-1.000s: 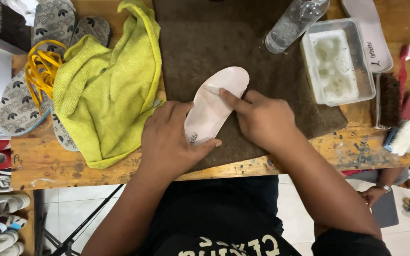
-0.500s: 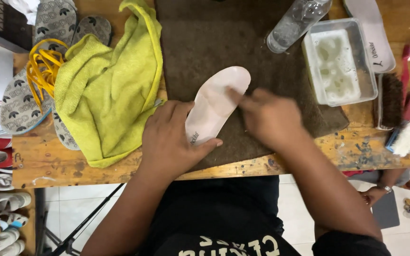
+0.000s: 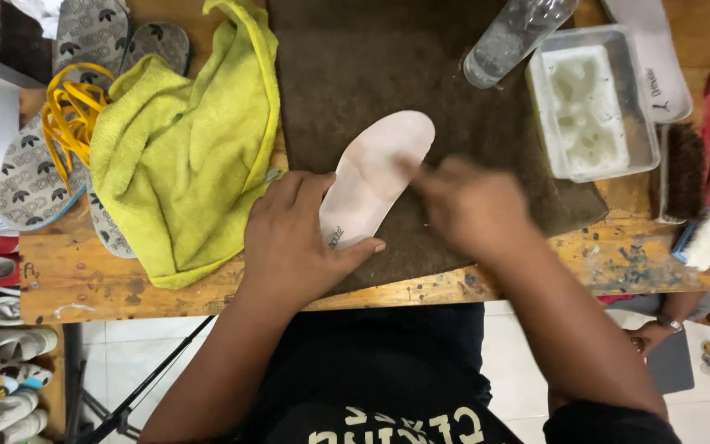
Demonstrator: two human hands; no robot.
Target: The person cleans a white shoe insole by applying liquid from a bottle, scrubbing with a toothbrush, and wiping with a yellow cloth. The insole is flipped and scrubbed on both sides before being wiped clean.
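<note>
One insole [image 3: 375, 177], two hands, two brushes.

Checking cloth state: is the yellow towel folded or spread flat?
Neither: bunched. The yellow towel lies crumpled in loose folds on the wooden table, left of the left hand.

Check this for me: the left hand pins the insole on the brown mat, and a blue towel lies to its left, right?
Not quite. The towel is yellow-green, not blue, as the head view shows. The rest holds: the left hand pins the insole on the brown mat, with the towel to its left.
</note>
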